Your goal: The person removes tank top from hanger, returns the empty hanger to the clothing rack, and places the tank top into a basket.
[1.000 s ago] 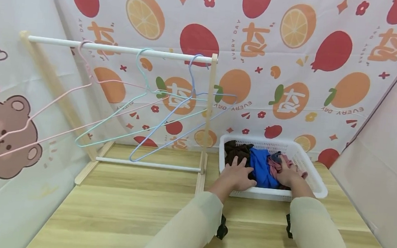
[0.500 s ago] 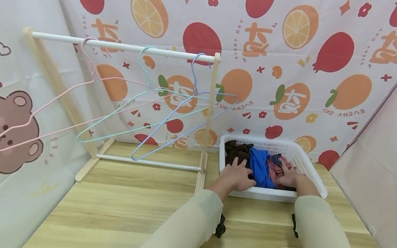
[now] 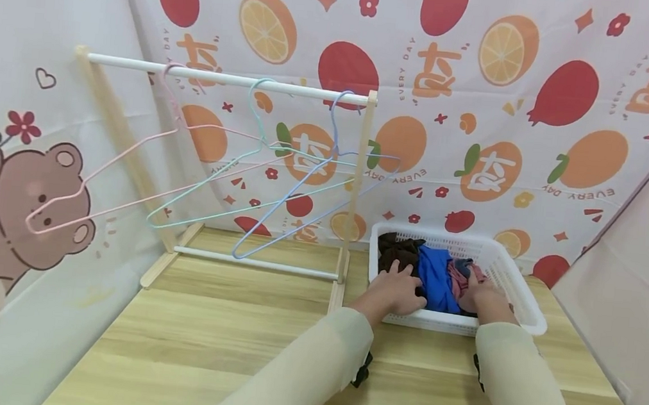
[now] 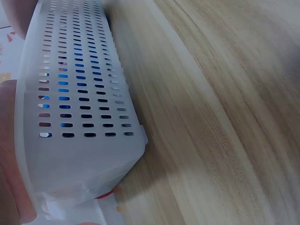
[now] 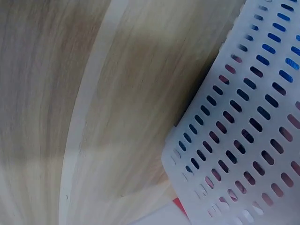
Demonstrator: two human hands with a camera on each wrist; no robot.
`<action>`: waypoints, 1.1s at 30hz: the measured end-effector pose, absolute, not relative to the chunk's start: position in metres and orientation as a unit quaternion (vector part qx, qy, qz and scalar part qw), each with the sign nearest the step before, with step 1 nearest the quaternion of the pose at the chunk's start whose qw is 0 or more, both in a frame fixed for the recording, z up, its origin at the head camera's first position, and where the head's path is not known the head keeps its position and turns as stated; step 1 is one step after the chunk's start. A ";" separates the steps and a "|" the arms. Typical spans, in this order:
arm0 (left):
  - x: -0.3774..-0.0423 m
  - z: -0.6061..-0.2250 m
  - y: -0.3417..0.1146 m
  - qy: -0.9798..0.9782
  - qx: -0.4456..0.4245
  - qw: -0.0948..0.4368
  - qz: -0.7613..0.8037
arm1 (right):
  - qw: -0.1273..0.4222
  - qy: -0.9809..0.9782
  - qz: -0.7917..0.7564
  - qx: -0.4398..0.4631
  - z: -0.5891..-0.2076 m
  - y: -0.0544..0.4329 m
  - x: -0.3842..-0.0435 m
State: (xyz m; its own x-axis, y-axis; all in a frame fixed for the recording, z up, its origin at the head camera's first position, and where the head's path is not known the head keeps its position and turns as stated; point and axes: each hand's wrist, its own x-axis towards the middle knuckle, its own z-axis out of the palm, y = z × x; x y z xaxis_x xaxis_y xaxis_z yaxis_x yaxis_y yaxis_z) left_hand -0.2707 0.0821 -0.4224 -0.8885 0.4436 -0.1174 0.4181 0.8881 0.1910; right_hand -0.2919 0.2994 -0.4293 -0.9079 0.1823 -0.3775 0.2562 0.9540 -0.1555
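In the head view a white perforated plastic basket (image 3: 516, 287) holds bunched cloths: a dark brown one (image 3: 398, 251), a blue one (image 3: 436, 280) and a pink one (image 3: 459, 278) with a grey-blue patch. My left hand (image 3: 398, 290) rests on the brown cloth, fingers spread, at the basket's near left. On the pink cloth lies my right hand (image 3: 484, 300), one straight finger visible and the others partly hidden. The left wrist view shows the basket's slotted wall (image 4: 84, 93) with part of a hand at its rim. Only basket wall (image 5: 243, 131) and table appear in the right wrist view.
Left of the basket stands a wooden rack (image 3: 359, 186) with a white top rod (image 3: 219, 77). From it hang a pink hanger (image 3: 132, 147), a mint hanger (image 3: 210, 180) and a blue hanger (image 3: 290, 193). A fruit-print curtain (image 3: 435, 199) backs the wooden table (image 3: 219, 341).
The head view has shifted, so the scene sits further right. My right hand drew slightly right, then moved back inward over the pink cloth. My left hand stays on the brown cloth.
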 end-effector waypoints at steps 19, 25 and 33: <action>-0.292 -0.445 0.025 0.776 0.433 -0.440 0.132 | 0.137 0.983 -0.117 0.020 -0.419 0.345 -0.307; -0.309 -0.445 -0.057 0.760 0.458 -0.459 0.050 | 0.091 0.995 -0.044 -0.014 -0.402 0.350 -0.312; -0.339 -0.430 -0.164 0.819 0.395 -0.416 0.006 | -0.142 0.979 0.099 -0.105 -0.379 0.332 -0.314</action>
